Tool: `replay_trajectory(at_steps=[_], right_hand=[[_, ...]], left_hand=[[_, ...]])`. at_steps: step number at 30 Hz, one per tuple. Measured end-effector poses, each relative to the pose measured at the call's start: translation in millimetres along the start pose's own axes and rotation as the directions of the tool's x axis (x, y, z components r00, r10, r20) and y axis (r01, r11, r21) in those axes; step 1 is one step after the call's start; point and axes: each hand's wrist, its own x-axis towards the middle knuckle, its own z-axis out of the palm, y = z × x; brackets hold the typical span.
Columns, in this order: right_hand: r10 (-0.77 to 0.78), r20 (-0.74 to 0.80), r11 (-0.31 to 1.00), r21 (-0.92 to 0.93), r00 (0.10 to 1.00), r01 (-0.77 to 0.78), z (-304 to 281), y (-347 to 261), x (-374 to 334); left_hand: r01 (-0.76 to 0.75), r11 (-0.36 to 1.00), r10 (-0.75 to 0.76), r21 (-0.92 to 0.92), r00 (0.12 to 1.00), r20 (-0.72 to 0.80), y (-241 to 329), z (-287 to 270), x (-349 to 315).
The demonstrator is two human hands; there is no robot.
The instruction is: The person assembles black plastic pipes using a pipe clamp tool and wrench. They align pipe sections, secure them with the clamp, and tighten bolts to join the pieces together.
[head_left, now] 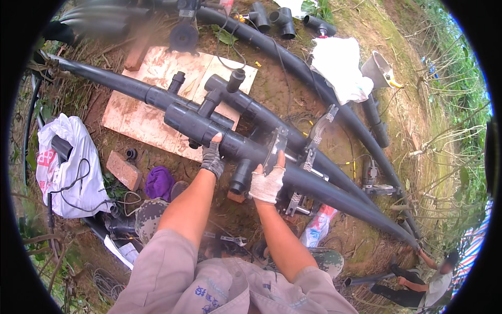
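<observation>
A thick black plastic pipe (pixel 319 184) with joined fittings runs slantwise in front of me. My left hand (pixel 213 159), in a grey glove with bare fingertips, is closed against the near side of its fitting (pixel 196 121); some fingers are hidden. Farther right, my right hand (pixel 267 183) in a pale glove holds the same pipe, thumb and a finger spread up its side beside a metal clamp (pixel 277 144). Between my hands a short side outlet (pixel 240 177) points toward me. A second black pipe (pixel 261 113) with a branch fitting lies just beyond.
Beneath the pipes lies a wooden board (pixel 141 118). Another clamp half (pixel 320 128) stands around the second pipe. A white bag (pixel 70 180), a brick (pixel 124 170) and a purple cloth (pixel 159 182) are on the left. A wrench (pixel 232 239) lies near me. Another person (pixel 429 285) crouches at lower right.
</observation>
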Motion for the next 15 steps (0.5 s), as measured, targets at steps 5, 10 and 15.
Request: replay_trajectory(at_steps=[5, 10, 15], right_hand=[[-0.123, -0.126, 0.992, -0.003, 0.984, 0.124, 4, 24, -8], [-0.214, -0.113, 0.972, -0.120, 0.970, 0.201, -4, 24, -4], [-0.182, -0.115, 0.982, 0.019, 0.976, 0.186, 6, 23, -6]], left_hand=[[-0.025, 0.999, 0.026, 0.023, 0.999, -0.035, -14, 4, -2], [0.226, 0.684, -0.313, 0.694, 0.950, -0.001, -9, 41, -68], [0.086, 0.181, -0.327, 0.980, 0.945, -0.023, 10, 65, -92]])
